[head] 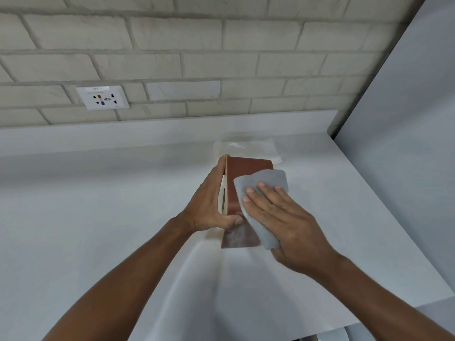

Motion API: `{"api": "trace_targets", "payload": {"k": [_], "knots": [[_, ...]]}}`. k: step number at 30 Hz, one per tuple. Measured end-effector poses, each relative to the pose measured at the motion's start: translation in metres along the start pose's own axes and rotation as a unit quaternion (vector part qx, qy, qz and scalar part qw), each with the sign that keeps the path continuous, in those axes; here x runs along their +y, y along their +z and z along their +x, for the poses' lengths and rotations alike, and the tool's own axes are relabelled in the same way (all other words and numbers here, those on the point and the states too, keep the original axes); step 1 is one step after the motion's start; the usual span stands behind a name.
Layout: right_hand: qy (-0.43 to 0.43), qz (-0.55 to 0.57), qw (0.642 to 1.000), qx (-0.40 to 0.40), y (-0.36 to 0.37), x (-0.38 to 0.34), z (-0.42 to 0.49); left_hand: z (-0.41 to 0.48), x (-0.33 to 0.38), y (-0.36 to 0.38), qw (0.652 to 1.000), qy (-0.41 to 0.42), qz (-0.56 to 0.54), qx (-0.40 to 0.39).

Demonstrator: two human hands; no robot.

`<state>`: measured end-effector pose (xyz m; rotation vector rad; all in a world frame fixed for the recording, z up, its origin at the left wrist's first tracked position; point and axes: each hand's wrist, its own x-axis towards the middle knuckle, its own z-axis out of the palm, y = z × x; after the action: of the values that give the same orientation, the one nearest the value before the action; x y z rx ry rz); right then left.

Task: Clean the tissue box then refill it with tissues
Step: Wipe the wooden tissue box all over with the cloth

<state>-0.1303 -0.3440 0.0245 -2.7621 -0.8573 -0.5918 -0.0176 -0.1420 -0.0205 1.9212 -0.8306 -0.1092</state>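
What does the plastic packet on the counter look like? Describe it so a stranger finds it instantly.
Start at the white counter below the brick wall. Towards its right end, the left hand holds a brown tissue box while the right hand presses a grey cloth on it. Behind that box lies the packet: flat, clear, glossy plastic, pale where its neighbours are brown and grey.
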Motion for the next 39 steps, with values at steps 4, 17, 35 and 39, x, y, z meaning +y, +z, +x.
{"api": "trace_targets", "payload": {"k": [4, 17, 35, 39], "knots": [[-0.047, -0.015, 0.999, -0.019, 0.004, 0.0, 0.007, 0.003, -0.004, -0.002, 1.0, 0.004, -0.005, -0.001], [-0.044, -0.016, 0.998, -0.03, 0.006, -0.001, 0.009, 0.006, -0.002, -0.005, 1.0, 0.017, 0.005, 0.001], [0.056, 0.029, 0.998, 0.017, -0.004, 0.01, -0.005, 0.002, -0.011, -0.001, 0.999, -0.043, 0.002, 0.006], [0.0, 0.009, 1.0, -0.012, 0.009, -0.013, 0.013, 0.007, -0.01, -0.003, 0.999, -0.03, 0.024, -0.003]]}}
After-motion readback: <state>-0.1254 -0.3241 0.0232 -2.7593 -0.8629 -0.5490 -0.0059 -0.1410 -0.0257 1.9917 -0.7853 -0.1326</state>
